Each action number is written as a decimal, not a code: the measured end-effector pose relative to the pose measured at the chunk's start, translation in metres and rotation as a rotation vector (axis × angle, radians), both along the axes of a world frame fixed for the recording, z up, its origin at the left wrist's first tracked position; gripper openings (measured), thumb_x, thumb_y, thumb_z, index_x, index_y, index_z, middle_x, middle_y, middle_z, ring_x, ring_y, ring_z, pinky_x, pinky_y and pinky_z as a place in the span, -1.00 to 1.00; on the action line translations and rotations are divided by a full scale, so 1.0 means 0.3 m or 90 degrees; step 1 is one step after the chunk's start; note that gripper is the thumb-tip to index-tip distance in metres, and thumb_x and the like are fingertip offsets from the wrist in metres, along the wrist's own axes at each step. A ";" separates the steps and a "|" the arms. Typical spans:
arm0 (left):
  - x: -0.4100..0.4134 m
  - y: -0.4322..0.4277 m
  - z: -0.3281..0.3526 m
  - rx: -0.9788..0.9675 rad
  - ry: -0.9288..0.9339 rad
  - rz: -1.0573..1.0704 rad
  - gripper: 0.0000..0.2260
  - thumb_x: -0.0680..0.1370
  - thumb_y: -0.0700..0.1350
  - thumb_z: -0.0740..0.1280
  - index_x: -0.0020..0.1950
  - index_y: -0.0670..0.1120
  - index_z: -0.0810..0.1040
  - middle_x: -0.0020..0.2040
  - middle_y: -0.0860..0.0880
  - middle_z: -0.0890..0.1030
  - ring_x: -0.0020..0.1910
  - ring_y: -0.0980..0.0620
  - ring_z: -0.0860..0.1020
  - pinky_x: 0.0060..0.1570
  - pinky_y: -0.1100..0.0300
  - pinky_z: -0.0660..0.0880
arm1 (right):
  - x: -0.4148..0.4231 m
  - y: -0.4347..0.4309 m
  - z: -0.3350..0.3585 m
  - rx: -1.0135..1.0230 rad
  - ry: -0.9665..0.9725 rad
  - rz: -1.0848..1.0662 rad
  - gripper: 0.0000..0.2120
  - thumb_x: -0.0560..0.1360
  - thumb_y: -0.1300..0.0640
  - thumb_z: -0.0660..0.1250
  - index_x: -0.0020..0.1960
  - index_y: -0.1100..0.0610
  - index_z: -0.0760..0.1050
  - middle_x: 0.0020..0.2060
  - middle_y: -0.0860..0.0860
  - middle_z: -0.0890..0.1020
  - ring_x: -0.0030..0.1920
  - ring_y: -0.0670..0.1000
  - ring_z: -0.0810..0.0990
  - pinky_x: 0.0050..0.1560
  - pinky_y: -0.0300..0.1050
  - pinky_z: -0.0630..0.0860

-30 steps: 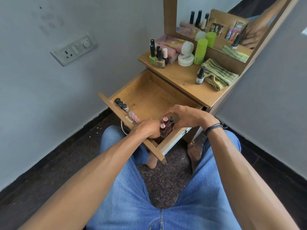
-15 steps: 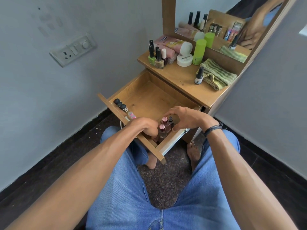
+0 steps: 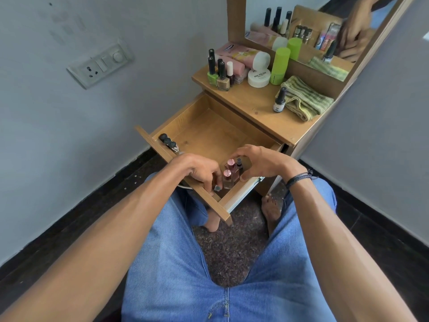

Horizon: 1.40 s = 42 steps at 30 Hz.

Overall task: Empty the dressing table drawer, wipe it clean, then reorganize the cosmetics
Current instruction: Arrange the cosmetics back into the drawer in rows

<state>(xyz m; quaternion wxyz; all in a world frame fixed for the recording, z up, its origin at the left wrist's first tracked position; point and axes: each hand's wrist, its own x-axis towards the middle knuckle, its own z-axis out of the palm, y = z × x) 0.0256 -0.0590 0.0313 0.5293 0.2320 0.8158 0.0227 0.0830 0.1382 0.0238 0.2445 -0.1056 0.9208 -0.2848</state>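
Observation:
The wooden drawer [image 3: 204, 126] stands pulled out over my knees. In its near right corner stands a cluster of pink-capped nail polish bottles [image 3: 228, 174] with a dark-capped one beside them. My right hand [image 3: 263, 162] curls round this cluster from the right, index finger at the far bottle, thumb at the near side. My left hand [image 3: 197, 171] reaches in from the left and pinches a small grey-capped bottle [image 3: 217, 187] next to the cluster. Three dark-capped bottles [image 3: 167, 141] line the drawer's front wall at its left end.
On the dressing table top [image 3: 255, 105] stand several nail polish bottles [image 3: 219, 74], pink tubes [image 3: 236, 58], a white jar [image 3: 258, 77], a green cylinder [image 3: 279, 66], a small dropper bottle [image 3: 279, 99] and a folded striped cloth [image 3: 304, 101]. A mirror [image 3: 325, 31] rises behind.
My left hand has slid right along the drawer's front wall, covering the pink items there, and now pinches a grey-capped bottle beside the cluster. My right hand has stayed round the cluster.

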 end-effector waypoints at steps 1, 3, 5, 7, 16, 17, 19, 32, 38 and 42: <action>0.000 -0.001 -0.002 0.005 -0.001 -0.001 -0.75 0.45 -0.26 0.52 0.03 0.04 0.66 0.09 0.02 0.68 0.16 -0.08 0.60 0.27 -0.06 0.49 | 0.002 -0.003 0.001 -0.002 0.002 0.001 -0.38 0.40 0.15 0.56 0.41 0.02 0.44 0.23 0.00 0.50 0.14 0.04 0.51 0.14 -0.04 0.51; 0.002 -0.001 -0.002 0.014 0.001 0.002 -0.76 0.47 -0.27 0.49 0.03 0.04 0.67 0.10 0.03 0.65 0.16 -0.07 0.58 0.27 -0.08 0.48 | 0.003 -0.009 -0.001 -0.007 0.005 0.002 -0.38 0.40 0.15 0.56 0.41 0.03 0.44 0.21 -0.01 0.51 0.13 0.04 0.51 0.11 -0.06 0.50; 0.008 0.001 0.000 0.023 0.017 0.009 -0.78 0.51 -0.30 0.45 0.05 -0.01 0.67 0.06 0.04 0.62 0.12 -0.05 0.57 0.20 -0.01 0.49 | 0.003 -0.013 -0.003 -0.014 0.004 0.000 -0.40 0.41 0.15 0.56 0.40 0.04 0.44 0.17 -0.03 0.52 0.12 0.04 0.53 0.08 -0.08 0.49; 0.017 0.007 0.005 0.025 0.041 0.018 -0.80 0.53 -0.31 0.43 0.08 -0.06 0.67 0.00 0.07 0.58 0.01 0.03 0.53 0.03 0.09 0.44 | 0.000 -0.016 -0.005 -0.019 -0.006 -0.006 -0.41 0.40 0.14 0.56 0.38 0.02 0.44 0.17 -0.02 0.56 0.14 0.06 0.56 0.09 -0.05 0.51; 0.045 0.008 0.005 0.050 0.110 0.061 -0.83 0.50 -0.24 0.50 0.04 -0.03 0.69 -0.16 0.10 0.57 -0.14 0.10 0.51 -0.19 0.19 0.39 | -0.043 -0.023 -0.009 0.029 -0.086 0.010 -0.22 0.35 0.00 0.61 0.48 -0.07 0.32 0.26 -0.02 0.55 0.22 0.08 0.56 0.27 0.10 0.52; 0.049 0.009 0.004 0.047 0.124 0.059 -0.83 0.49 -0.21 0.51 0.02 0.01 0.70 -0.13 0.09 0.58 -0.12 0.08 0.52 -0.17 0.18 0.40 | -0.048 -0.024 -0.005 0.039 -0.091 0.023 -0.23 0.36 -0.01 0.61 0.48 -0.06 0.34 0.24 -0.04 0.55 0.20 0.07 0.55 0.27 0.06 0.51; 0.058 0.010 -0.001 0.040 0.147 0.064 -0.84 0.48 -0.16 0.53 -0.02 0.07 0.69 -0.11 0.07 0.61 -0.06 0.03 0.56 -0.13 0.17 0.42 | -0.054 -0.032 -0.002 0.051 -0.095 0.047 -0.29 0.37 -0.03 0.61 0.43 -0.06 0.40 0.20 -0.04 0.57 0.18 0.06 0.56 0.24 0.02 0.51; 0.128 0.003 -0.019 0.062 0.275 0.105 -0.77 0.51 -0.21 0.44 0.13 0.01 0.70 0.04 -0.10 0.70 0.01 -0.13 0.64 -0.08 0.12 0.51 | -0.035 -0.056 -0.020 0.064 -0.118 0.085 -0.43 0.37 -0.08 0.60 0.32 -0.04 0.53 0.11 -0.04 0.65 0.11 0.06 0.59 0.17 -0.02 0.52; 0.119 0.000 0.015 0.027 0.212 0.053 -0.84 0.47 -0.18 0.47 0.04 -0.02 0.71 -0.08 -0.07 0.69 -0.05 -0.10 0.61 -0.14 0.10 0.53 | -0.029 -0.068 -0.029 0.073 -0.119 0.097 -0.43 0.36 -0.11 0.60 0.32 -0.06 0.55 0.10 -0.07 0.67 0.10 0.04 0.60 0.20 0.02 0.52; 0.114 -0.005 0.021 0.023 0.200 0.055 -0.84 0.49 -0.21 0.43 0.02 -0.01 0.69 -0.12 -0.05 0.65 -0.08 -0.07 0.58 -0.20 0.14 0.47 | -0.024 -0.062 -0.037 0.073 -0.116 0.088 -0.43 0.35 -0.15 0.59 0.31 -0.10 0.53 0.12 -0.08 0.64 0.12 0.05 0.59 0.21 0.05 0.51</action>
